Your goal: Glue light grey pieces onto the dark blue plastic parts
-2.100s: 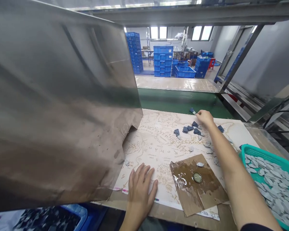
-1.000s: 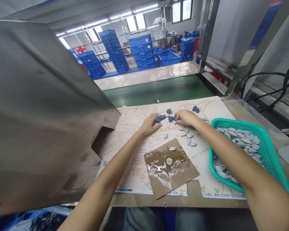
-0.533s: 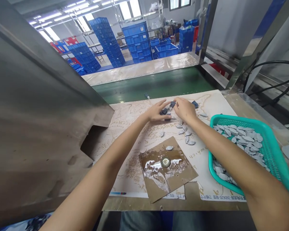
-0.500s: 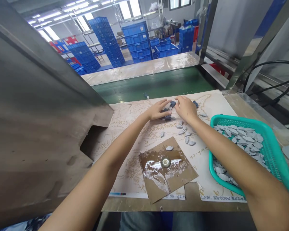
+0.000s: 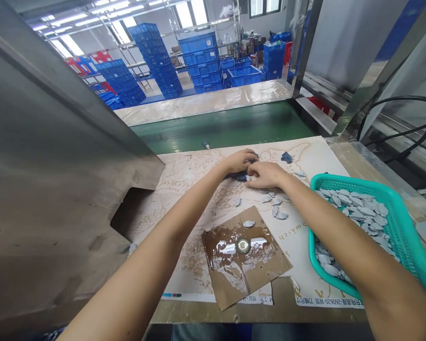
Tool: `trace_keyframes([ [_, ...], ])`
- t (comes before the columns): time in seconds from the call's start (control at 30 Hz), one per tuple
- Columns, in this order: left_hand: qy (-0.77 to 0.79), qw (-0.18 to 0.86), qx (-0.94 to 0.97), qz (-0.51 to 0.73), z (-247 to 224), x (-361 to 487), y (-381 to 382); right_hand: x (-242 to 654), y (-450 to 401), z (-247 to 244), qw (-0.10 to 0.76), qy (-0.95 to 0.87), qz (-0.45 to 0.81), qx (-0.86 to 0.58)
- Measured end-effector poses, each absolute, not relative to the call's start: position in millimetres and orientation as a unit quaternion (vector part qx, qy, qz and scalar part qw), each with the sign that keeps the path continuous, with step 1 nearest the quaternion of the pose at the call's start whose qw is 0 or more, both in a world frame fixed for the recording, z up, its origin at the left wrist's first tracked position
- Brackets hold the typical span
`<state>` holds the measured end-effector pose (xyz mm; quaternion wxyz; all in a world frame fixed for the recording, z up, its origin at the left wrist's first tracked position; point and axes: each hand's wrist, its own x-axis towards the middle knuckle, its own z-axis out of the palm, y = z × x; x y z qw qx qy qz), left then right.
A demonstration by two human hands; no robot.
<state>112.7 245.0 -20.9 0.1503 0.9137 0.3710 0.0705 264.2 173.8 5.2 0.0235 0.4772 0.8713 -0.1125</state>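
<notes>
Dark blue pieces [image 5: 242, 178] lie near the far edge of the printed sheet [image 5: 184, 175], partly under my hands. My left hand [image 5: 241, 160] curls over them, its fingers bent; what it grips is hidden. Close against it on the right, my right hand [image 5: 264, 174] has its fingers bent toward the same pieces, and its grasp is also unclear. Another dark blue piece [image 5: 286, 157] sits farther right. Loose grey oval pieces [image 5: 281, 216] are scattered nearer me. One grey piece [image 5: 249, 224] rests on the wet brown square [image 5: 227, 279], beside a round disc [image 5: 243, 245].
A green basket [image 5: 314, 237] holding many grey pieces stands at the right. Beyond the sheet runs a green conveyor belt [image 5: 234, 125] with a small piece [image 5: 206, 144] on it. A large metal panel [image 5: 74, 166] borders the left. Blue crates [image 5: 200, 59] are stacked behind.
My hands have come together, the right one moving left and nearer me. My left fingers, spread before, are now bent. The dark piece at the right is uncovered. The small belt piece has shifted left.
</notes>
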Motion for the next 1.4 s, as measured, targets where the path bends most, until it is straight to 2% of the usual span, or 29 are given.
trace_keyframes([
  [0.3, 0.418, 0.163, 0.891, 0.079, -23, 73, 215, 264, 171, 7, 0.035, 0.858, -0.037, 0.510],
  [0.57, 0.491, 0.078, 0.866, 0.054, -29, 82, 184, 266, 172, 8, 0.038, 0.831, -0.021, 0.555],
  [0.87, 0.537, 0.038, 0.819, 0.197, -38, 88, 179, 263, 169, 12, 0.063, 0.829, -0.011, 0.555],
  [1.07, 0.546, 0.079, 0.748, 0.370, -46, 80, 187, 263, 170, 11, 0.067, 0.829, -0.008, 0.555],
  [1.17, 0.550, 0.086, 0.719, 0.416, -50, 76, 193, 263, 170, 11, 0.067, 0.830, -0.011, 0.554],
  [1.4, 0.545, 0.107, 0.770, 0.315, -44, 81, 187, 264, 172, 9, 0.060, 0.829, -0.021, 0.555],
])
